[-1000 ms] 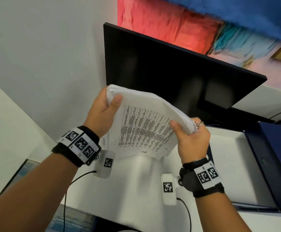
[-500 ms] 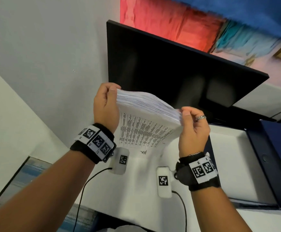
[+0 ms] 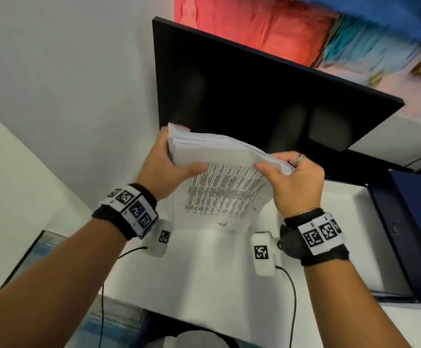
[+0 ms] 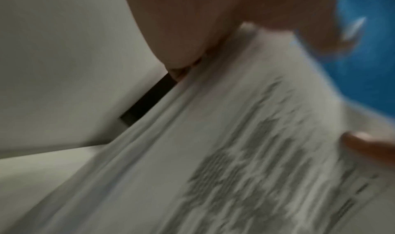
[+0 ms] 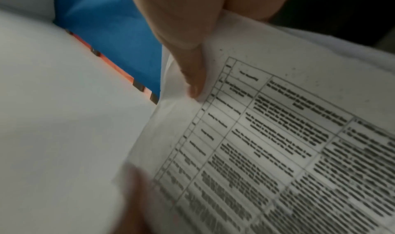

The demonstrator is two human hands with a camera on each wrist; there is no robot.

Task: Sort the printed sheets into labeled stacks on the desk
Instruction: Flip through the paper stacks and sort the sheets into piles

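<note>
A thick bundle of printed sheets (image 3: 219, 169) is held up in the air above the white desk (image 3: 204, 277), in front of the dark monitor. Its near face carries a table of black text (image 5: 278, 144). My left hand (image 3: 165, 167) grips the bundle's left end, thumb on the printed face and fingers behind. My right hand (image 3: 292, 177) grips the right end, thumb on top, a ring on one finger. The left wrist view is blurred and shows the sheets' edges (image 4: 192, 153) under my thumb.
A black monitor (image 3: 254, 91) stands close behind the sheets. A dark blue folder or box (image 3: 415, 229) lies at the right on the desk. A white wall is at the left. Cables run from both wrist cameras toward the desk's near edge.
The bundle has tipped back so its printed face shows more. My left thumb has come round onto the front sheet, and my right thumb now presses on the top edge.
</note>
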